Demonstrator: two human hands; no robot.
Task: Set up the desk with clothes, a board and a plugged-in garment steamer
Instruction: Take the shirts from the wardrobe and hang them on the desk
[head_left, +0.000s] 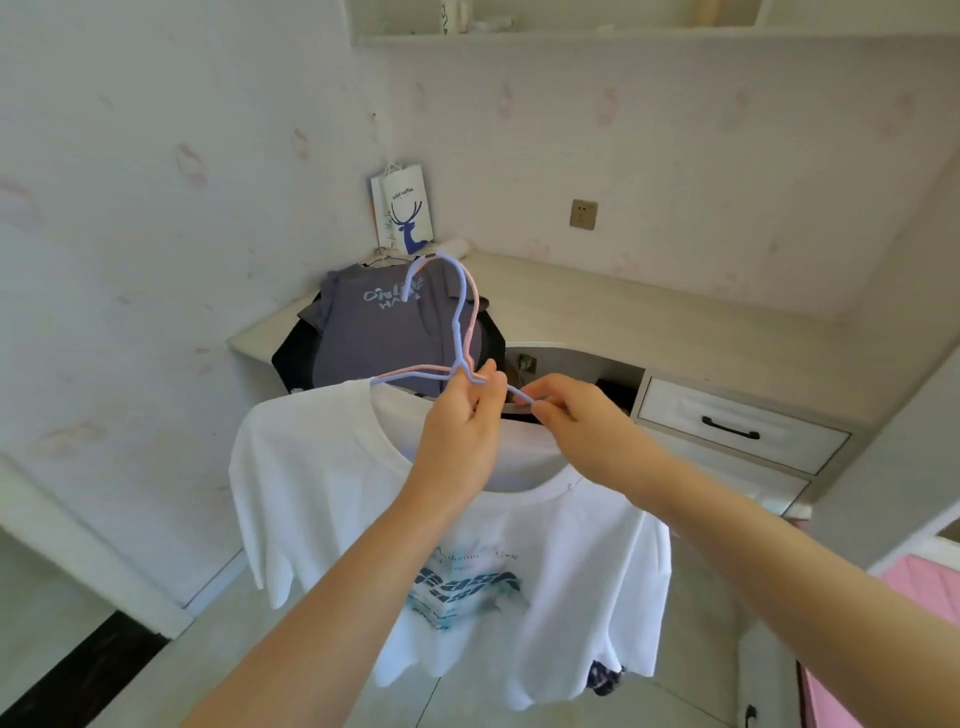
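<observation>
left hand fingers pinch hanger necks, bearing white T-shirt | right hand fingers pinch blue hanger arm, likely separating hangers | grey T-shirt on table

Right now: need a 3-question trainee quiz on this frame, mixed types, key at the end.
1. True or false: the white T-shirt lies flat on the desk.
2. What lies on the desk: A) grey T-shirt, B) garment steamer, C) board?
3. Fill in: the left hand and the right hand both have a grip on the ____.

Key: 1 false, it hangs in the air. 2 A. 3 hangers.
</observation>
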